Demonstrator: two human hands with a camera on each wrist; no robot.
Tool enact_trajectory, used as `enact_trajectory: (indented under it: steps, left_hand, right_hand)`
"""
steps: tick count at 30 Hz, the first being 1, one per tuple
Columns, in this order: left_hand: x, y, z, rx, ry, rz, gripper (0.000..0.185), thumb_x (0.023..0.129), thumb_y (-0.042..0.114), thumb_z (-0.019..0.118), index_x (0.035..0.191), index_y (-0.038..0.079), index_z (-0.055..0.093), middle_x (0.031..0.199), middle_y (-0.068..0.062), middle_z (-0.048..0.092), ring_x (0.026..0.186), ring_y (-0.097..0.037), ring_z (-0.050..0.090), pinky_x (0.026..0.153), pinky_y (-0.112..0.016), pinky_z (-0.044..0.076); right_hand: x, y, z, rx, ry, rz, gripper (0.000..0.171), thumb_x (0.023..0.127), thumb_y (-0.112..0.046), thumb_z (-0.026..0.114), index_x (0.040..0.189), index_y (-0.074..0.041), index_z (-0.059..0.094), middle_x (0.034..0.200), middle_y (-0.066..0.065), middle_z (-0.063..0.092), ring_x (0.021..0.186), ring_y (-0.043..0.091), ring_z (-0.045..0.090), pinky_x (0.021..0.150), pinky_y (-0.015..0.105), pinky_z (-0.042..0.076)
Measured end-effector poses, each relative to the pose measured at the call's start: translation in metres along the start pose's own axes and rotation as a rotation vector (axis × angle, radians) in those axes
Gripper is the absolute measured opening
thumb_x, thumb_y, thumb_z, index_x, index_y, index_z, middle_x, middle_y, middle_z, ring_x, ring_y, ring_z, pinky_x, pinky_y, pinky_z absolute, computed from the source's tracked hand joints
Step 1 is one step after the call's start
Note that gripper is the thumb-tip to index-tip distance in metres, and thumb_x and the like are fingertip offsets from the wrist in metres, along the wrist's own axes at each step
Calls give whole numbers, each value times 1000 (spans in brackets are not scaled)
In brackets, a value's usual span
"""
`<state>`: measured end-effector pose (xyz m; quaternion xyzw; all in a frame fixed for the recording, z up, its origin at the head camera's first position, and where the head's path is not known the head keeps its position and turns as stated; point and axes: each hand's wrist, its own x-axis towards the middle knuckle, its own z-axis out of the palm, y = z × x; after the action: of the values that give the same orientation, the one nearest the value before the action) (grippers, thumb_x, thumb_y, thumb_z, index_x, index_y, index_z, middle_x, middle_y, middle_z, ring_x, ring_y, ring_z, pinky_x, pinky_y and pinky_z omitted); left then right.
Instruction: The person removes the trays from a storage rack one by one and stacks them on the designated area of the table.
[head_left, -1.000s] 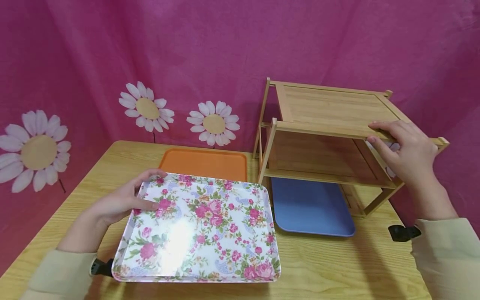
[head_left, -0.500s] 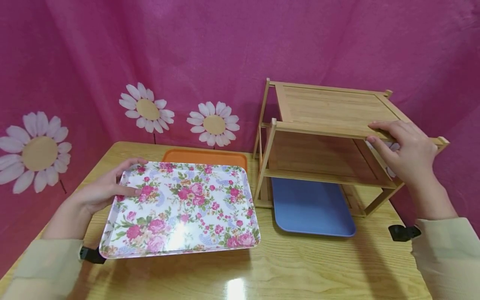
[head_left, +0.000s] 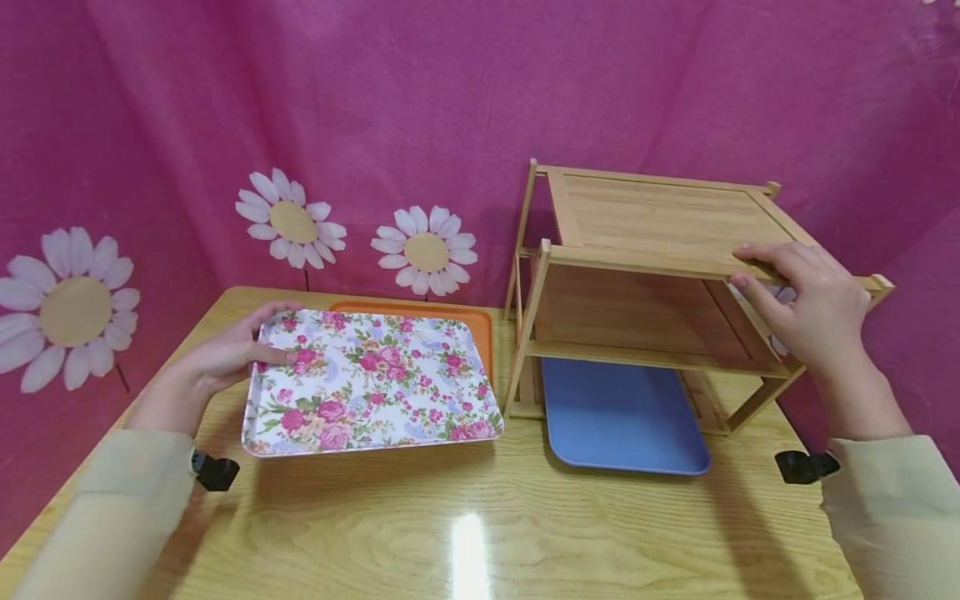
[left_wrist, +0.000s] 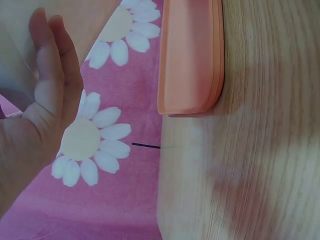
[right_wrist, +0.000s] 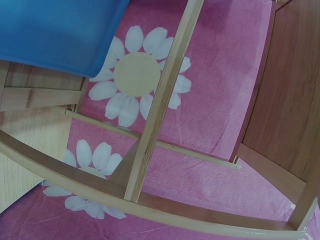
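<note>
My left hand holds a white rectangular tray with pink flowers by its left edge, thumb on top. The floral tray is raised off the table, its far part overlapping an orange tray behind it. In the left wrist view, the left hand has fingers curled up at the tray's underside. My right hand grips the front edge of a wooden two-tier shelf near its right end; it is out of sight in the right wrist view. A blue tray lies under the shelf's lower board.
The light wooden table carries the shelf on the right and the orange tray at the back. Pink cloth with daisies hangs behind. The blue tray's front end sticks out past the shelf's front legs.
My left hand has carried the floral tray away from me and lowered it, first swinging left, then slightly back right. It covers more of the orange tray. The right hand stays on the shelf.
</note>
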<state>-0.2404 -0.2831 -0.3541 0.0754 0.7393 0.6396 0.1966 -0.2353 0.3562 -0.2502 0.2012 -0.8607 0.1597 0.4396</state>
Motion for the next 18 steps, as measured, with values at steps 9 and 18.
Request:
enact_trajectory:
  steps: [9, 18]
  left_hand:
    - [29, -9, -2, -39, 34, -78, 80, 85, -1, 64, 145, 22, 16, 140, -23, 27, 94, -18, 62, 82, -37, 54]
    - [51, -13, -3, -3, 23, -104, 86, 86, 0, 63, 150, 16, 9, 140, -23, 28, 92, -17, 62, 81, -35, 55]
  right_hand:
    - [0, 0, 0, -6, 7, 5, 36, 83, -44, 68, 105, -15, 72, 98, 9, 70, 100, -17, 46, 69, 9, 26]
    - [1, -1, 0, -10, 4, 10, 35, 84, -43, 69, 105, -15, 72, 99, 8, 70, 101, -12, 49, 70, 8, 27]
